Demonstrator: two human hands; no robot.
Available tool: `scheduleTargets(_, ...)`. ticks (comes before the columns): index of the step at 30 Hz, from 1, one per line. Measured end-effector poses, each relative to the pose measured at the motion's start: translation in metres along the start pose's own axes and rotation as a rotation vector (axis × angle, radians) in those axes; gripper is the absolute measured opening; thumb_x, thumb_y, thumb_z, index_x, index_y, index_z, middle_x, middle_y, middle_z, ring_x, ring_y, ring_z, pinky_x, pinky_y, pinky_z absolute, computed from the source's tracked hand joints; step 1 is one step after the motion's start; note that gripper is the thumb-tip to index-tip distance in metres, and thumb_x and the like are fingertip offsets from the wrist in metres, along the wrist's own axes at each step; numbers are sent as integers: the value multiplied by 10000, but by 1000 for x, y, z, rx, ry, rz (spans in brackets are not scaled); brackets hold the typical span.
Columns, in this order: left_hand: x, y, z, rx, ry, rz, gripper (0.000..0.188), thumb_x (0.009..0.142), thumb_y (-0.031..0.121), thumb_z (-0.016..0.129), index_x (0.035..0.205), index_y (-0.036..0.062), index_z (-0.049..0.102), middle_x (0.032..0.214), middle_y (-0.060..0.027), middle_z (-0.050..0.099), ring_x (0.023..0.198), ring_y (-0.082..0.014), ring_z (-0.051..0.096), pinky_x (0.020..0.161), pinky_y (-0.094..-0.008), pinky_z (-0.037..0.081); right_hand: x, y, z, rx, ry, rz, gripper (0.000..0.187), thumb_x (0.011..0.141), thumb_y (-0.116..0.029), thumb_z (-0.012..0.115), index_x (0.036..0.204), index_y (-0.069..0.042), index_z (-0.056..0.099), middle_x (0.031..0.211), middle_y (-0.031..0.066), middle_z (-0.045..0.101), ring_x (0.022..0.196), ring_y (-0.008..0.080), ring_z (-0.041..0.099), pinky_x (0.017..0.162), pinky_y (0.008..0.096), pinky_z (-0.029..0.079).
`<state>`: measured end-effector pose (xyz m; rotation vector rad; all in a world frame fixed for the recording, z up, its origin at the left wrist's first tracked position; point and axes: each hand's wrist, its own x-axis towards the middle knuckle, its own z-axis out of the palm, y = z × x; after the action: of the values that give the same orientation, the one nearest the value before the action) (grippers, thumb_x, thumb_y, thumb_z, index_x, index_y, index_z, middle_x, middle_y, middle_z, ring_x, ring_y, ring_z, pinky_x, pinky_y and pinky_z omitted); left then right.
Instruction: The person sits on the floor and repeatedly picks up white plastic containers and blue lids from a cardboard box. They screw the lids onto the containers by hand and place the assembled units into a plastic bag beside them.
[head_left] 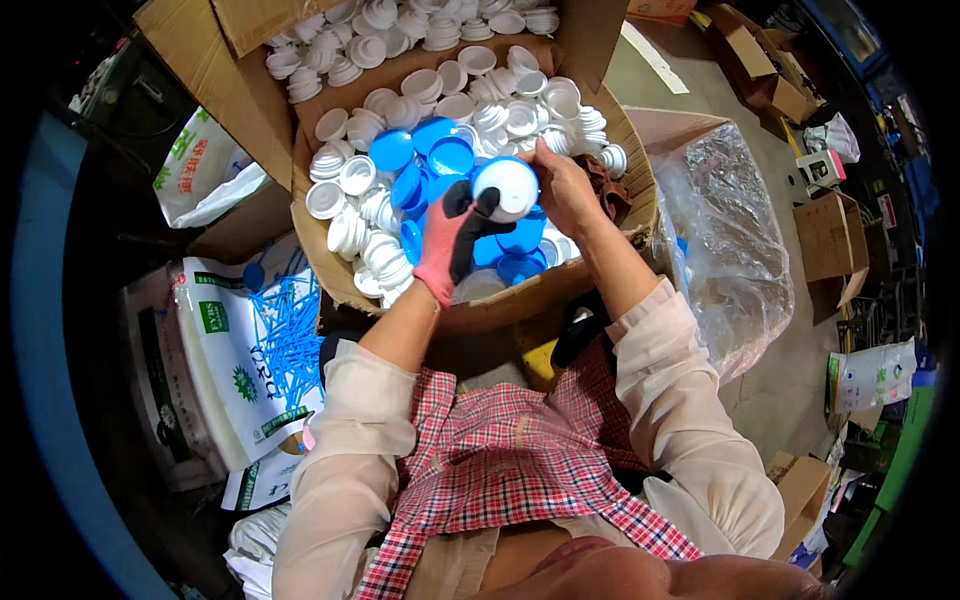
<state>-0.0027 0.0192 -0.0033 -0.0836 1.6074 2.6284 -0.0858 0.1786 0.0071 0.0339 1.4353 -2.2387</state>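
Note:
Over a large cardboard box (645,160), my left hand (450,240), in a pink glove with black fingers, grips a blue lid with a white round insert (508,190) by its left side. My bare right hand (568,195) is closed at the lid's right edge, its fingertips partly hidden behind it. Under and around both hands lie loose blue lids (390,150). Many white ribbed round cup-like pieces (360,175) fill the box around them. A brown crumpled thing (610,190) lies inside the box, just beyond my right hand.
Blue thin sticks (285,335) lie on a white printed sack (215,360) at the left. A box lined with clear plastic (730,220) stands at the right. Farther right are cardboard boxes (830,235) and a white bag (872,380). Another white bag (205,170) stands at the upper left.

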Motion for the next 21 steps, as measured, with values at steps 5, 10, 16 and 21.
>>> scheduleTargets(5,-4,-1,9,-99,-122,-114,486,904,310,640,1212,-41,506,1093,-137,604,987,-256,640,780,-353,571,-25,-19,-32,-504,-57,-118,234,920,-263,620,1044,-70,669,872,-44,618,724,36,524,626,203,407)
scheduleTargets(10,12,11,-31,95,55,-58,437,918,297,598,1256,37,504,1110,-114,620,958,-233,649,769,-309,535,-48,-79,-177,-828,570,-671,230,919,-174,580,1056,-8,660,912,69,678,782,167,618,720,294,492)
scheduleTargets(16,31,-34,-28,999,14,155,280,843,213,628,1061,37,633,1023,-177,661,965,-338,623,846,-360,475,-117,22,-406,-1494,860,31,247,765,-233,677,878,-14,700,852,214,676,810,337,672,717,416,507)
scheduleTargets(21,30,-32,-33,681,104,14,247,855,223,628,1008,31,640,886,-91,672,753,-177,642,665,-301,489,-92,21,-328,-1385,795,-226,201,807,-169,641,913,-6,690,883,212,670,856,352,657,759,397,500)
